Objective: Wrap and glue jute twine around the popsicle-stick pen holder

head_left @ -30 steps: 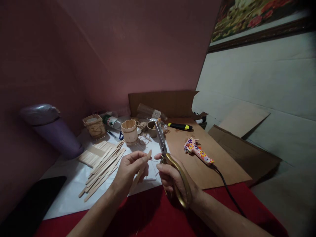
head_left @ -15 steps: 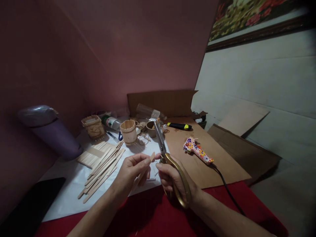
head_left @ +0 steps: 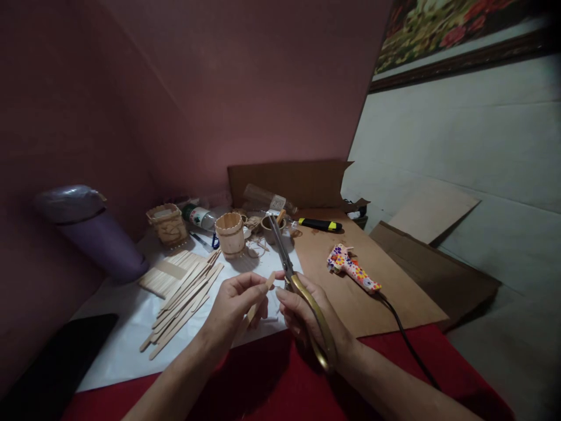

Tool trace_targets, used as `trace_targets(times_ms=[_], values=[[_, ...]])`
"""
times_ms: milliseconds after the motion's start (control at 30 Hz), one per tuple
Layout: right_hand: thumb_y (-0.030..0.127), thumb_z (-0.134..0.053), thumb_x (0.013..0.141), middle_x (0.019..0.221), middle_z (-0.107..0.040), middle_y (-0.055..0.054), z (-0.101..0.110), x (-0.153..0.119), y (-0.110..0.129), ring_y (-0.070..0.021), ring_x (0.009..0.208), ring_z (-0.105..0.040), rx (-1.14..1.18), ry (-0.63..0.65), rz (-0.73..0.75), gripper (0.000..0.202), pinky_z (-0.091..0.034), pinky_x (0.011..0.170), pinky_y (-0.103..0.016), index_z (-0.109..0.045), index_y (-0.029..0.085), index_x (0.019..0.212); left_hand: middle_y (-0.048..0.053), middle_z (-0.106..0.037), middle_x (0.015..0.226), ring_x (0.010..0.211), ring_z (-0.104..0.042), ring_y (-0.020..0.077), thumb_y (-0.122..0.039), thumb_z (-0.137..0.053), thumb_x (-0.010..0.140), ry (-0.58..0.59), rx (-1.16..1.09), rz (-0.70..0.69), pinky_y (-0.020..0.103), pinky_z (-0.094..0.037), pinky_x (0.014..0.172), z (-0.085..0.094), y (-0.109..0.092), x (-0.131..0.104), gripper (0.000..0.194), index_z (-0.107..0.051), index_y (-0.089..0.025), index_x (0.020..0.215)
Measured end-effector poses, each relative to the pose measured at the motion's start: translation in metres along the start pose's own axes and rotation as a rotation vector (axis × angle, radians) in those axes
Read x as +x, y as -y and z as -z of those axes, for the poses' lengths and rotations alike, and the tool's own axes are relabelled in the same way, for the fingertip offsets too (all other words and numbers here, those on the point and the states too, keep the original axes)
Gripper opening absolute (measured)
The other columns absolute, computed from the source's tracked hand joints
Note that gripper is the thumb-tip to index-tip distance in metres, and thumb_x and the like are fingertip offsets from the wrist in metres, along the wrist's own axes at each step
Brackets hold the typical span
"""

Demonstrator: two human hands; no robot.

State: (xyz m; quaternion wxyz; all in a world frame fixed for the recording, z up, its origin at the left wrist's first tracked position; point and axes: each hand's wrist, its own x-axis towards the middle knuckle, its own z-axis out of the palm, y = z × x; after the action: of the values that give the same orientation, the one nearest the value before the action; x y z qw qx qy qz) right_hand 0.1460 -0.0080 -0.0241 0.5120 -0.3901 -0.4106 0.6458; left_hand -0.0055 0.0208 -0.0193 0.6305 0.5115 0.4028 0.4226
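My left hand point(head_left: 242, 301) pinches a wooden craft stick point(head_left: 253, 311), its tip sticking up past the thumb. Close beside it, my right hand point(head_left: 309, 310) is closed round the gold handles of a pair of scissors point(head_left: 286, 257), whose metal blades point up and away from me. One finger of the right hand reaches toward the stick's tip; whether it touches cannot be made out. To the left lie several loose craft sticks point(head_left: 186, 310) beside a banded bundle of sticks point(head_left: 164, 272). Beyond my hands stands a small cup made of sticks point(head_left: 230, 235).
A flowered glue gun point(head_left: 353, 269) with a black cord lies on a cardboard sheet point(head_left: 394, 298). Behind are a utility knife point(head_left: 319, 224), a brown cup point(head_left: 272, 229), a plastic bottle point(head_left: 199, 217) and a second wooden container point(head_left: 167, 225). A purple roll point(head_left: 100, 240) leans at left.
The scissor blades look closer together and have tilted slightly to the left. The left hand keeps its pinch on the craft stick. The view has shifted slightly.
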Motion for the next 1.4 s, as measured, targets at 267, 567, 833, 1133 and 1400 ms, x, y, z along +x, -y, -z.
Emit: trace_targets(times_ms=[267,567,833,1133,1400], values=[[0.019,-0.073,0.065,0.067,-0.061,0.007,0.005,0.004,0.001,-0.005,0.046,-0.042,0.107,-0.208,0.126,0.049,-0.029,0.042,-0.015,-0.048,0.024,0.106,-0.001,-0.056,0.044,0.033,-0.04,0.0067,-0.044,-0.072,0.069,0.021,0.067,0.064,0.019,-0.03,0.035,-0.005,-0.007,-0.001,0.033,-0.067,-0.012,0.074],[0.023,-0.077,0.067,0.07,-0.058,0.007,0.004,0.002,0.003,-0.0061,0.051,-0.041,0.033,-0.159,0.169,0.044,-0.027,0.045,-0.018,-0.05,0.023,0.101,0.0,-0.057,0.044,0.03,-0.035,0.0045,-0.044,-0.073,0.069,0.096,0.135,0.099,0.017,-0.023,0.032,-0.001,0.003,0.002,0.031,-0.062,-0.015,0.066],[0.021,-0.077,0.066,0.068,-0.055,0.008,0.006,0.003,0.001,-0.0057,0.051,-0.04,0.045,-0.193,0.165,0.044,-0.027,0.045,-0.018,-0.049,0.023,0.1,0.007,-0.07,0.066,0.041,-0.05,0.0081,-0.038,-0.072,0.073,0.16,0.11,0.086,0.02,-0.038,0.04,0.011,-0.016,-0.003,0.031,-0.063,-0.013,0.089],[0.02,-0.08,0.059,0.065,-0.057,0.007,0.007,0.004,0.001,-0.0058,0.047,-0.044,0.215,-0.224,0.061,0.053,-0.028,0.044,-0.017,-0.046,0.023,0.1,0.008,-0.07,0.066,0.044,-0.056,0.0106,-0.039,-0.074,0.071,-0.071,-0.123,-0.023,0.02,-0.043,0.04,0.011,-0.018,0.002,0.034,-0.062,-0.011,0.086],[0.024,-0.082,0.059,0.066,-0.056,0.007,0.001,0.002,0.0,-0.0066,0.048,-0.044,0.153,-0.207,0.093,0.055,-0.028,0.043,-0.018,-0.046,0.023,0.1,0.001,-0.062,0.052,0.042,-0.055,0.0119,-0.033,-0.079,0.065,-0.179,-0.19,-0.119,0.022,-0.041,0.038,-0.003,0.003,0.004,0.029,-0.066,-0.011,0.079]])
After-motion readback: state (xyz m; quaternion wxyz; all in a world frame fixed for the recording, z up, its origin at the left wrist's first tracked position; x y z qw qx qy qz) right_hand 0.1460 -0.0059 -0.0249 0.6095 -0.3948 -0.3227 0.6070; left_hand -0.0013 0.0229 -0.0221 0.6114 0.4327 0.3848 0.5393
